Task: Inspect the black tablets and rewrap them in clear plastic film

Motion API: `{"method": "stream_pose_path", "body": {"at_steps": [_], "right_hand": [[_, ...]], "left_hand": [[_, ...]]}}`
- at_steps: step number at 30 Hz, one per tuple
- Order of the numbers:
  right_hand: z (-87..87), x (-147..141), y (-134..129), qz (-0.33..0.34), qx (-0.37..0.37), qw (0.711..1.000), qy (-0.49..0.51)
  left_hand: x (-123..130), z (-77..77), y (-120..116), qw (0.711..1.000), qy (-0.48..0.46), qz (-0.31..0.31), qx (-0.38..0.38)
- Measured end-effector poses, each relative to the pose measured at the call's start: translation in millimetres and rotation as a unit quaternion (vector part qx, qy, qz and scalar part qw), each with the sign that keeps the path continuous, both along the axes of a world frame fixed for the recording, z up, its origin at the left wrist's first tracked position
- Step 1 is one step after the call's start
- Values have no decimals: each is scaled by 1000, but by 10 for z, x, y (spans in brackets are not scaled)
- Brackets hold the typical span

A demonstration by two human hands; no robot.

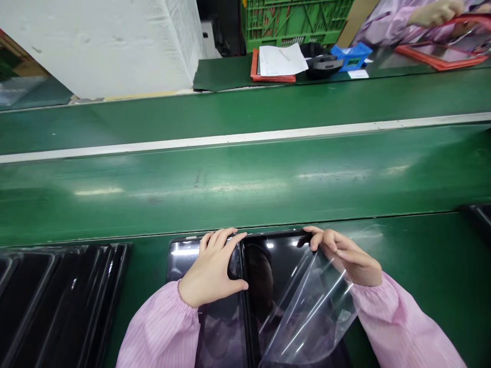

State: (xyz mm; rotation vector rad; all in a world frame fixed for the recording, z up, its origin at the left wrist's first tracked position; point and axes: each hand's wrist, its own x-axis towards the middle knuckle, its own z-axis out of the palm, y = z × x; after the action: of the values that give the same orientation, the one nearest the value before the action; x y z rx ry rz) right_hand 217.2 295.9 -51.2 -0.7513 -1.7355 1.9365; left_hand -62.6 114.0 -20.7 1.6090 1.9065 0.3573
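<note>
Two dark glossy panels lie side by side on the green work surface, a left panel (222, 332) and a right panel (261, 271). My left hand (215, 268) rests over the left panel, fingers spread, with fingertips near the seam between the two. Above the upper right corner of the right panel, my right hand (347, 255) pinches the edge of a clear plastic film (314, 312). The film is partly lifted and curled, and its lower part hangs over the right panel.
Several black panels (57, 301) overlap at the left. Beyond a white rail (245, 137) are a green crate (295, 20), white paper (283, 60), a blue holder (351, 57) and an orange-red frame (441, 56) near another person's hands. A dark object (481, 217) sits at the right edge.
</note>
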Motion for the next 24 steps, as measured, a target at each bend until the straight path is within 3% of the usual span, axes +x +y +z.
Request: {"method": "stream_pose_path", "body": {"at_steps": [5,10,14,18,24], "right_hand": [[-20,-14,-18,2,11,1000,-3],[153,-9,-92,100,89,990,-47],[463,40,-305,166,184,958,-148],[707,59,-623,166,215,949,-162],[719,-55,-960,180,185,964,-60]], "left_hand": [[23,9,57,998,-14,55,6],[47,23,84,997,-5,77,2],[9,-21,6,999,20,43,5],[-79,-116,-121,998,54,-24,19],[-86,-231,-159,993,107,-51,31]]}}
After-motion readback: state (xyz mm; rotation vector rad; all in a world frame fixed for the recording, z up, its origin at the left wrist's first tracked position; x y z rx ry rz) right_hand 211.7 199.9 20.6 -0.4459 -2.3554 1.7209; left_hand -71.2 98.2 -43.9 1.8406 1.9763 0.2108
